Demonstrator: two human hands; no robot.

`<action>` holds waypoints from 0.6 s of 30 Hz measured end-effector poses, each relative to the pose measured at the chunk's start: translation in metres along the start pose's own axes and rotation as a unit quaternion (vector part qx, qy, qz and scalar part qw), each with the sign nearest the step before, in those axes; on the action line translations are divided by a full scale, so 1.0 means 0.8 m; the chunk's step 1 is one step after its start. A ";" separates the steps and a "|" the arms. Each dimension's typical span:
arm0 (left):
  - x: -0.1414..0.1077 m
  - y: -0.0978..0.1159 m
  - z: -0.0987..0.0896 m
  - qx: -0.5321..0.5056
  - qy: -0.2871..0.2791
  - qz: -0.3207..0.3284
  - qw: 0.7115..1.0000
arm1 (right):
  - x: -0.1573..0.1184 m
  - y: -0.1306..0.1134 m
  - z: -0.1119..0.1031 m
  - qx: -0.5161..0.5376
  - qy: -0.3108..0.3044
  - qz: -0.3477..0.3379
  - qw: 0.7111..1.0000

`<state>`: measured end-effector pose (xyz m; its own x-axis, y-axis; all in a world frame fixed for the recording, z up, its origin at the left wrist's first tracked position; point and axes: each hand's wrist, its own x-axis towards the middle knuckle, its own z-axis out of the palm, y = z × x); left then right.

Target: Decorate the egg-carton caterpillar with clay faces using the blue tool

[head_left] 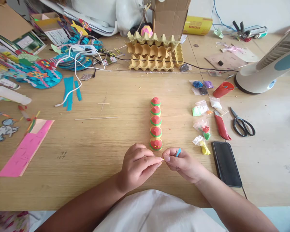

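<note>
My left hand [140,165] is closed, thumb and forefinger pinching a tiny piece of yellow clay [162,159] near the table's front edge. Opposite it, my right hand [183,163] pinches the same piece with its fingertips. A small blue clay tool [178,152] pokes out between the right hand's fingers. Just beyond my fingertips lies a caterpillar [156,120] made from a strip of egg-carton cups, several humps in a row covered in red clay with green bands. Its nearest hump carries two small yellow eyes.
To the right are bags of yellow clay [204,147] and green clay [198,110], a red cutter [222,125], scissors [243,124], a phone [226,163] and a fan [268,64]. Egg cartons [151,62] stand behind. Thin sticks [96,118] and pink paper [25,148] lie left.
</note>
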<state>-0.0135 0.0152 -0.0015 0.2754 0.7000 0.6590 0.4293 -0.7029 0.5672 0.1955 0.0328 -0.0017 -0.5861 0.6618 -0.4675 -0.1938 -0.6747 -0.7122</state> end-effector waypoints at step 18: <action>-0.003 -0.003 0.005 0.010 -0.019 -0.011 1.000 | 0.003 0.005 0.001 -0.002 0.028 -0.009 1.000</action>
<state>-0.0119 0.0159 -0.0066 0.2975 0.7202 0.6267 0.4521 -0.6845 0.5719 0.1931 0.0313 -0.0055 -0.5369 0.6917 -0.4829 -0.2012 -0.6610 -0.7229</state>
